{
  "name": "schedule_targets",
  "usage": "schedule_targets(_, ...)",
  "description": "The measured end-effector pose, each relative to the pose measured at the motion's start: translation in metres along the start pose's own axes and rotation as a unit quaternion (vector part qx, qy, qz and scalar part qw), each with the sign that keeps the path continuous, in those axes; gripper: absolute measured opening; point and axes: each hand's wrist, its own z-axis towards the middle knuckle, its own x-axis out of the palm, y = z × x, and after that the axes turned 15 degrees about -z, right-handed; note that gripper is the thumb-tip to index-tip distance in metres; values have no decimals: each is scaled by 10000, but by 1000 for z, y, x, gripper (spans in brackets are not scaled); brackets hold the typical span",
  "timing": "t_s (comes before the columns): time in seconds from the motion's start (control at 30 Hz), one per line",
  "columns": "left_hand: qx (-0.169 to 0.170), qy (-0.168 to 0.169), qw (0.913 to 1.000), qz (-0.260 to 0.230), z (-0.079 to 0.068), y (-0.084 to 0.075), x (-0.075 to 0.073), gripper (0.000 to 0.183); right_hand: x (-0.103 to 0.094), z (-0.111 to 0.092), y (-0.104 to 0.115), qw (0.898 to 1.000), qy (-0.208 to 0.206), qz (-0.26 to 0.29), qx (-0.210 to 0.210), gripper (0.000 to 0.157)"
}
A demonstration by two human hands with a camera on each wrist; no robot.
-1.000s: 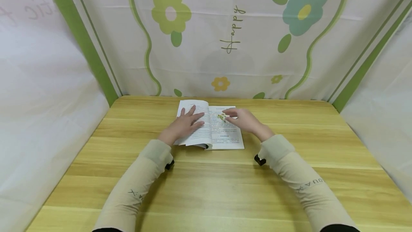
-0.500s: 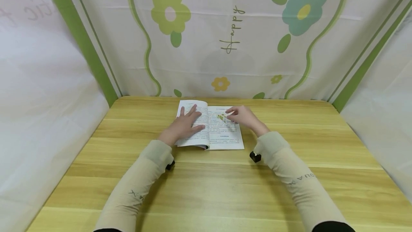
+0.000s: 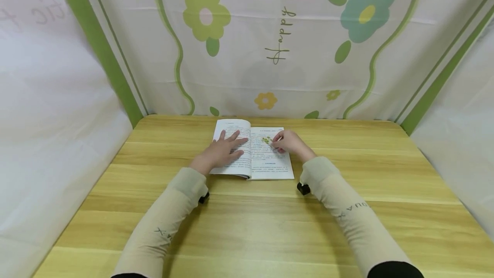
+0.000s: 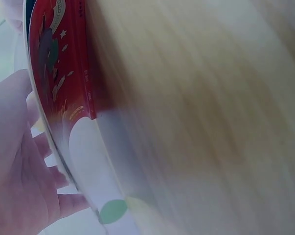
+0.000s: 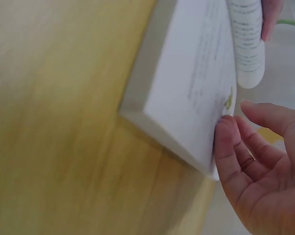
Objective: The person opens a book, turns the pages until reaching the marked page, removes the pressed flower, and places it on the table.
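Note:
On the table lies an open paperback book, its left pages arched up. My left hand rests on the left page with fingers spread. In the left wrist view those fingers lie beyond the edge of the raised red and white cover. My right hand is over the right page, thumb and fingers drawn together at the stem end of a small flat yellow-green flower sprig. In the right wrist view the sprig shows right at the fingertips, and one finger touches the page's edge.
The wooden table runs up to a white cloth backdrop printed with flowers and lettering. White cloth side walls stand left and right. The book lies near the table's far edge.
My right hand's fingers have closed from a spread pose to a pinch at the sprig's stem end, and its forearm has shifted slightly left. The left hand stays on the page.

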Motion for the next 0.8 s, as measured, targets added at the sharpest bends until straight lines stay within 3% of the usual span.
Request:
schedule_targets(0.27, 0, 31, 9999, -112, 0, 1, 1, 57, 4, 4, 0, 9993, -8, -375, 0, 19)
schedule_targets(0.57, -74, 93, 9999, -112, 0, -1, 0, 57, 6, 10, 8, 9959, -120, -854, 271, 22)
schedule_targets(0.8, -108, 90, 9998, -125, -1, -2, 0, 58, 5, 13, 10, 9951, -83, -909, 374, 18)
